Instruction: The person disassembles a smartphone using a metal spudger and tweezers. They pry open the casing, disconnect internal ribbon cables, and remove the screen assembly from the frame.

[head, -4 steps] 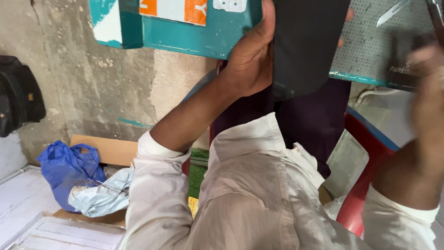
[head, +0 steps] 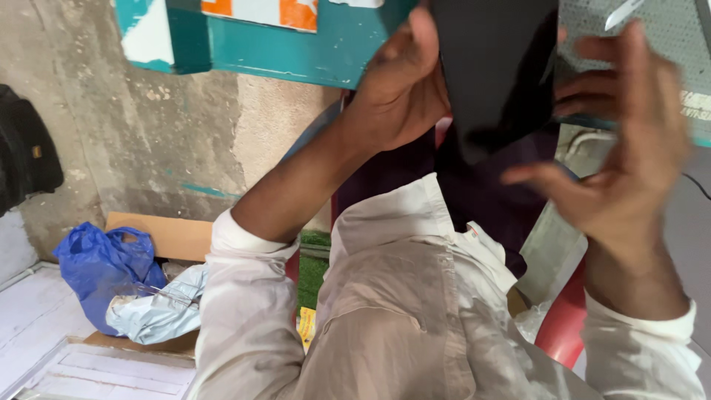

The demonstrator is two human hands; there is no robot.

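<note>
- Hands raised at the top of the frame: the left hand (head: 396, 89) grips the left edge of a flat black panel (head: 492, 67), thumb up along it.
- Right hand (head: 629, 141), blurred, is spread wide just right of the panel, fingers curled towards it; whether it touches cannot be told.
- Panel's long axis runs up and down, between both hands, left hand nearer.
- Blue plastic bag (head: 104, 270) lies at lower left beside cardboard (head: 174, 237).
</note>
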